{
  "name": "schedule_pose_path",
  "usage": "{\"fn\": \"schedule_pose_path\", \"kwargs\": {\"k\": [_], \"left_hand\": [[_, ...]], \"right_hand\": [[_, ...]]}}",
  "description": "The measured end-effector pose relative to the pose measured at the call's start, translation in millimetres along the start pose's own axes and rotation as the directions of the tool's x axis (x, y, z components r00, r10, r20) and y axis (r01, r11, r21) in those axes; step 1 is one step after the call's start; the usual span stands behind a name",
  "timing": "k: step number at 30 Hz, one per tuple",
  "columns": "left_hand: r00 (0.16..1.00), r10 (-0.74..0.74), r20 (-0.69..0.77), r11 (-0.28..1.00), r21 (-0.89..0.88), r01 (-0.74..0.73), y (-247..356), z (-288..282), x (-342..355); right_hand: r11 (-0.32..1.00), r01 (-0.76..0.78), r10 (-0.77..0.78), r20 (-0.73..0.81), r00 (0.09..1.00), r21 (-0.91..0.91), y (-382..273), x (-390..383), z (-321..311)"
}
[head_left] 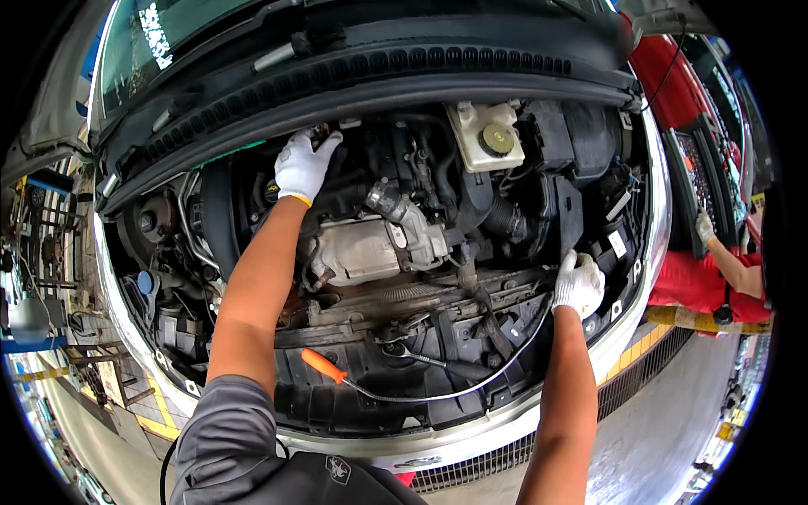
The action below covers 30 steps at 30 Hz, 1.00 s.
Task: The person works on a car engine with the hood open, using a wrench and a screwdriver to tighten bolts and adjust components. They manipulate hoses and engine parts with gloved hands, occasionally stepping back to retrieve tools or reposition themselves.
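Observation:
My left hand (303, 168), in a white glove, reaches to the back of the engine bay, just under the cowl edge. Its fingers curl, with the thumb out to the right, around a small dark part too obscured to name. At the front right, my gloved right hand (579, 284) is closed. The bent metal shaft of a flexible-shaft tool (438, 399) runs up to this hand; the glove hides its tip. That tool's orange handle (324, 366) lies on the front panel. Above it is a ratchet wrench (429, 360) with a dark grip.
A metal heat shield (358, 251) covers the engine's middle. Behind it to the right sits a fluid reservoir (488, 139) with a round cap. The black cowl (421, 63) overhangs the rear. At far right, another person's gloved hand (705, 227) is beside a red car (661, 59).

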<state>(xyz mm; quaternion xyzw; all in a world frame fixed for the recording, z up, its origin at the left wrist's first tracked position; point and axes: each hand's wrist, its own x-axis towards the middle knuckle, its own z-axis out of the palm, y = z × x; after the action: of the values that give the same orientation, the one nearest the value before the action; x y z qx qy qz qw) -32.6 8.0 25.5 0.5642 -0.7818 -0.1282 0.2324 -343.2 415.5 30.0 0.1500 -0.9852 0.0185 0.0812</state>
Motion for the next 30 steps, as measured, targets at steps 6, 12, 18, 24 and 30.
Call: {"fn": "schedule_pose_path", "kwargs": {"k": [6, 12, 18, 24, 30], "left_hand": [[0.989, 0.132, -0.069, 0.99, 0.056, -0.128, -12, 21, 7], [0.989, 0.145, 0.006, 0.981, -0.129, -0.143, -36, 23, 18], [0.998, 0.059, 0.01, 0.998, 0.011, -0.059, -17, 16, 11], [0.978, 0.209, 0.002, 0.901, -0.39, -0.191, -40, 23, 18], [0.999, 0.037, -0.025, 0.999, 0.009, -0.037, -21, 20, 11]], "right_hand": [[0.999, 0.037, -0.038, -0.051, 0.998, -0.018, 5, -1, 3], [1.0, -0.021, 0.02, 0.056, 0.998, 0.006, -5, 2, -3], [0.998, -0.062, 0.063, 0.071, 0.995, -0.008, 0, 4, 1], [0.998, -0.059, 0.06, 0.064, 0.996, -0.016, 1, 7, 6], [1.0, -0.022, 0.02, 0.109, 0.994, 0.018, 9, 9, 2]]}}
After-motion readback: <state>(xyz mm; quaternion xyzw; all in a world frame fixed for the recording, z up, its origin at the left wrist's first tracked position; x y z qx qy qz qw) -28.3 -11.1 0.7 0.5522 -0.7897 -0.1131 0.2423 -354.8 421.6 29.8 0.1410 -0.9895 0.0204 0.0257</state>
